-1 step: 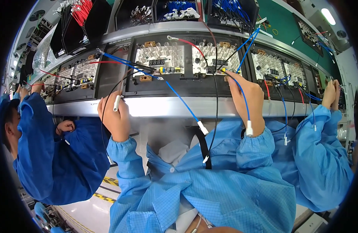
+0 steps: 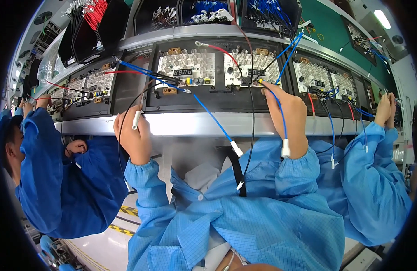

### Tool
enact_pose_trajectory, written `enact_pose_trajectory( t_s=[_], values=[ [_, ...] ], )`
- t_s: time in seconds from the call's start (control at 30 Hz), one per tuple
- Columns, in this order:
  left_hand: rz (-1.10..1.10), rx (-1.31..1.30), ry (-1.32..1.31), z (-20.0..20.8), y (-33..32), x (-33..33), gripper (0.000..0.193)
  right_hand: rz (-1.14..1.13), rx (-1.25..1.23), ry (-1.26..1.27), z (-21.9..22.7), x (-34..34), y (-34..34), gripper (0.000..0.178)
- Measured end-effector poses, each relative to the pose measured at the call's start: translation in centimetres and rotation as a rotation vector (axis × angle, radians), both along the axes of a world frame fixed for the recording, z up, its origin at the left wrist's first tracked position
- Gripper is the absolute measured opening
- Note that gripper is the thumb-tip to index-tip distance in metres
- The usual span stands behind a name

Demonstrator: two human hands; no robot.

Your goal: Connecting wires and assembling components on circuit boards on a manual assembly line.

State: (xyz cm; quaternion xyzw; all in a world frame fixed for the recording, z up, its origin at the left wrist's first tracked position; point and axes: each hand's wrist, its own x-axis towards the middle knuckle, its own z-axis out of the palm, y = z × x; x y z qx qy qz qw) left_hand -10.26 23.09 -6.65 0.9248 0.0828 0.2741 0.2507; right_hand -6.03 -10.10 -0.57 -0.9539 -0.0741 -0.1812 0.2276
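Two white circuit boards, the left one [image 2: 204, 67] and the right one [image 2: 231, 74], sit in the dark fixture [image 2: 208, 101] before me, each with a digit display. My left hand [image 2: 135, 137] is at the fixture's front rail, fingers curled. A white wire connector [image 2: 136, 120] lies over them; what they grip is hidden. My right hand [image 2: 287, 113] has its fingertips together at the right board's lower edge; whatever they pinch is too small to make out. Over that hand runs a blue wire [image 2: 281, 108] ending in a white connector [image 2: 285, 148]. Another blue wire [image 2: 210, 115] hangs between my hands.
Black bins [image 2: 156, 20] of wires and connectors stand behind the metal rail [image 2: 195, 30]. Co-workers in blue sleeves work close by at left [image 2: 43, 167] and right [image 2: 373, 153]. More boards [image 2: 314, 77] lie along the line. Black wires [image 2: 253, 122] hang over the front edge.
The blue wire over my right hand has swung slightly left, its white connector with it. My hands stay nearly in place.
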Motion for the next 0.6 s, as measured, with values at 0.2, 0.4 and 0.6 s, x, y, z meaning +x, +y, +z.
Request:
enact_pose_trajectory(
  t_s=[0.2, 0.4, 0.6],
  values=[
    [-0.018, 0.05, -0.031, 0.0, 0.6, 0.0, 0.026, -0.018, -0.006, 0.053, 0.2, 0.0, 0.4, 0.025],
    [-0.026, 0.02, -0.018, -0.3, 1.1, -0.1, 0.027, -0.017, -0.002, 0.002, 0.4, -0.2, 0.4, 0.027],
    [-0.091, 0.094, -0.099, 0.4, 1.3, -0.2, 0.023, 0.016, 0.075, -0.076, 0.5, -1.5, 0.8, 0.025]
  ],
)
